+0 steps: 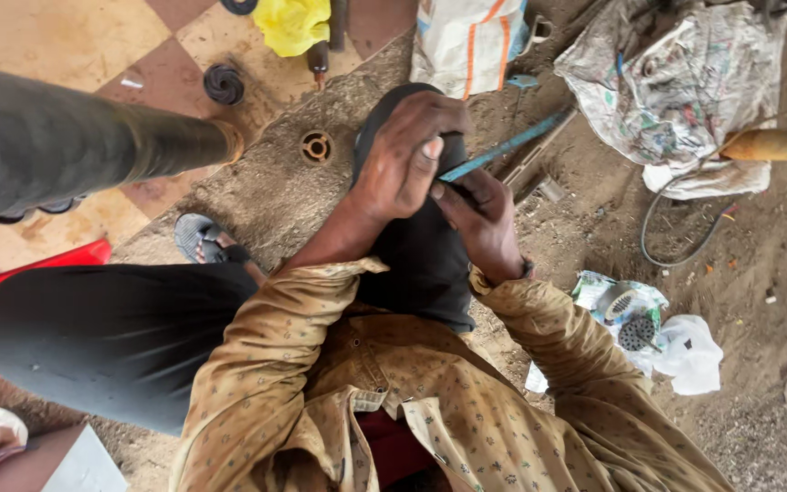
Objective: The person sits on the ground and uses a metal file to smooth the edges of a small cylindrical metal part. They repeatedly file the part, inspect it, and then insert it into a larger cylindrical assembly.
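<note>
Shirt [466, 401], tan patterned, fills the near edge; black-trousered leg [111, 337] runs left over a red stool [38, 269].

Black pipe [66, 141], big, crosses the left side with a brass end, above the tiled floor.

Black rubber piece [416, 246] sits centre, propped on the lap and reaching toward the dirt floor [594, 246]. Left hand [407, 155] is draped over its far end, fingers curled tight on it, thumb pressing a blue rod [503, 146]. Right hand [480, 219] is just right of it, fingers closed on the rod's near end. The rod runs far-right, out over the dirt.

Printed sack [685, 82] far right, yellow pipe end [776, 143] beside it, black cable [676, 228] looping below. White bags with round metal parts [635, 319] lie near right. White-orange bag [466, 36] and yellow cloth [293, 23] at the far edge. Small round fitting [316, 146] and black rubber ring [223, 84] left of the hands.

My read on doing it well: keep the rubber pinned by the left hand, keep the left thumb clear of the rod tip, work the rod in short controlled strokes, wrist low.
</note>
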`<state>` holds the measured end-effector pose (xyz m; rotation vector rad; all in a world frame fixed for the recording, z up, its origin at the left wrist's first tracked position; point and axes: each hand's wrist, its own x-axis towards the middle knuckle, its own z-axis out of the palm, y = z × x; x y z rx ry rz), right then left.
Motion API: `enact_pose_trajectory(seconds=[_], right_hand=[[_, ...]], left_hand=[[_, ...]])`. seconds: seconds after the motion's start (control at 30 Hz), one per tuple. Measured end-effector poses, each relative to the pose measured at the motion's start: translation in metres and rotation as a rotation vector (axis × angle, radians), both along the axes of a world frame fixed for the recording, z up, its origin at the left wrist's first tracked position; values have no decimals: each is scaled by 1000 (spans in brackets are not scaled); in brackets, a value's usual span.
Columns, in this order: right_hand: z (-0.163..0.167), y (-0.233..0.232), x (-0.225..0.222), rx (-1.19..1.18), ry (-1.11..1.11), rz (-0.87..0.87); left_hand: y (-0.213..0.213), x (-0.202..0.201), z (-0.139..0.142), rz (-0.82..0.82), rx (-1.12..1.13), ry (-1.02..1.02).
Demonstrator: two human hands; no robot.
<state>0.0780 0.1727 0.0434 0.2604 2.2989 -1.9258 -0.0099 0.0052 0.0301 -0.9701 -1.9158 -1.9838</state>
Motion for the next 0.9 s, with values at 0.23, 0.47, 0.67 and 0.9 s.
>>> enact_pose_trajectory(seconds=[0.23,0.47,0.67,0.9], right_hand=[[-1,8,-4,27,175,-39],[-14,9,-11,392,431,81],[-10,13,-14,580,386,89],[36,22,-54,760,540,165]], left_hand=[[1,-4,-1,-23,-195,-374],[5,4,10,-74,-152,45],[-2,6,2,44,-101,159],[12,-8,3,-15,-47,-286]])
